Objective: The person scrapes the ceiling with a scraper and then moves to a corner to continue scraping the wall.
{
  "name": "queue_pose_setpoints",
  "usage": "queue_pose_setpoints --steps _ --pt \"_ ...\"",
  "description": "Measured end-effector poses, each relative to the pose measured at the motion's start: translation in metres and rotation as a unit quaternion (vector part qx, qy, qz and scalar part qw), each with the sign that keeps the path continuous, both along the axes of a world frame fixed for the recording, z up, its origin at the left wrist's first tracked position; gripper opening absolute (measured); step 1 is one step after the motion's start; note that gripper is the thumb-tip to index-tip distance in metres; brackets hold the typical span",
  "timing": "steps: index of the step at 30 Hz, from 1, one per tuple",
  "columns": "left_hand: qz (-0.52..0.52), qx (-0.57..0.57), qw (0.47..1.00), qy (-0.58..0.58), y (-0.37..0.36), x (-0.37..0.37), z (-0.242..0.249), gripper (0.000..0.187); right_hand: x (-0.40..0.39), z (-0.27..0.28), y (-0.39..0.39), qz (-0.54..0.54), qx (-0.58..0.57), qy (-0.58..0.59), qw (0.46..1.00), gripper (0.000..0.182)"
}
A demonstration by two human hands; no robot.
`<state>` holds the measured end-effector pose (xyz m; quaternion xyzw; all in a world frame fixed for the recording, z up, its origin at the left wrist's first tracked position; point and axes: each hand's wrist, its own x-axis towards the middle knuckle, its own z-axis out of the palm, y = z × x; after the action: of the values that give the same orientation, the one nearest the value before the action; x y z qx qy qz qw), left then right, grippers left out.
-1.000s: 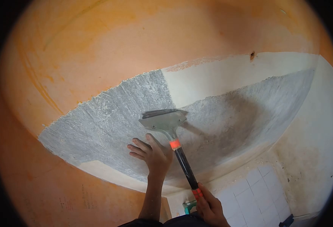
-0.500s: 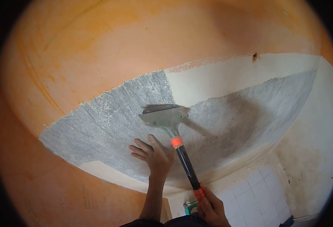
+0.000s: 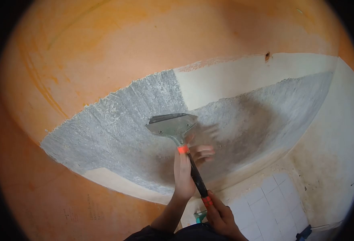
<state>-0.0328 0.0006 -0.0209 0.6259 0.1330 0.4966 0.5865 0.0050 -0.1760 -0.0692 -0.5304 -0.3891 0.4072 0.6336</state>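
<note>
A long-handled scraper (image 3: 172,125) with a wide metal head lies over the grey scraped part of the wall (image 3: 116,116). Its black handle (image 3: 197,176) has orange bands. My right hand (image 3: 221,217) is wrapped round the lower end of the handle. Beside and partly behind the upper handle is my left hand (image 3: 185,170), its fingers apart and somewhat blurred, pointing right. Whether the left palm touches the handle is hard to tell.
Orange paint covers the upper wall (image 3: 165,44). A cream strip (image 3: 225,82) with a small hole (image 3: 267,56) borders the grey part. White tiles (image 3: 265,205) and a green object (image 3: 200,217) show below.
My left hand has moved right, from the left side of the handle to beside and behind it. The scraper and my right hand have shifted slightly left.
</note>
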Motion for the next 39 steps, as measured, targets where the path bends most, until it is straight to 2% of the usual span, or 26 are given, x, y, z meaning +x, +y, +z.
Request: queue_pose_setpoints --steps 1,2,6,12,16,18,22,24,27,31,33,36,39 --pt "-0.070 -0.127 0.988 -0.057 0.000 0.004 0.010 0.053 0.001 -0.001 -0.001 0.000 -0.003 -0.001 1.000 0.049" --pt "-0.137 -0.251 0.952 -0.113 0.001 0.008 0.018 0.050 0.003 -0.001 -0.002 -0.005 -0.016 -0.002 1.000 0.048" --pt "-0.116 -0.228 0.955 -0.150 -0.005 0.022 0.043 0.037 0.012 0.006 0.002 -0.013 -0.018 -0.008 1.000 0.048" --pt "-0.083 -0.212 0.965 -0.130 -0.007 0.027 0.034 0.036 0.017 -0.001 -0.003 -0.011 -0.006 -0.055 0.998 0.049" --pt "-0.057 -0.210 0.970 -0.110 -0.013 0.028 0.038 0.036 0.022 0.007 -0.008 0.014 -0.018 -0.007 1.000 0.050" --pt "-0.048 -0.229 0.965 -0.120 -0.013 0.030 0.032 0.036 0.025 0.001 -0.008 0.004 -0.023 -0.076 0.997 0.050" --pt "-0.056 -0.212 0.967 -0.131 -0.013 0.030 0.039 0.034 0.031 0.009 -0.010 0.022 -0.022 -0.055 0.998 0.050" --pt "-0.053 -0.217 0.966 -0.133 -0.013 0.032 0.034 0.034 0.033 0.007 -0.010 0.017 -0.016 -0.100 0.995 0.050" --pt "-0.032 -0.243 0.962 -0.124 -0.016 0.032 0.037 0.033 0.033 0.002 -0.009 0.005 0.005 -0.108 0.994 0.050" --pt "-0.048 -0.208 0.968 -0.131 -0.015 0.033 0.049 0.033 0.039 0.015 -0.011 0.058 -0.007 -0.039 0.998 0.051" --pt "-0.041 -0.232 0.962 -0.138 -0.015 0.032 0.037 0.033 0.036 0.014 -0.010 0.041 -0.022 -0.123 0.991 0.051" --pt "-0.042 -0.232 0.963 -0.132 -0.013 0.032 0.041 0.033 0.038 0.012 -0.007 0.039 -0.019 -0.137 0.990 0.051" --pt "-0.020 -0.204 0.972 -0.113 -0.017 0.035 0.062 0.035 0.040 0.022 -0.004 0.046 0.018 -0.074 0.996 0.052"
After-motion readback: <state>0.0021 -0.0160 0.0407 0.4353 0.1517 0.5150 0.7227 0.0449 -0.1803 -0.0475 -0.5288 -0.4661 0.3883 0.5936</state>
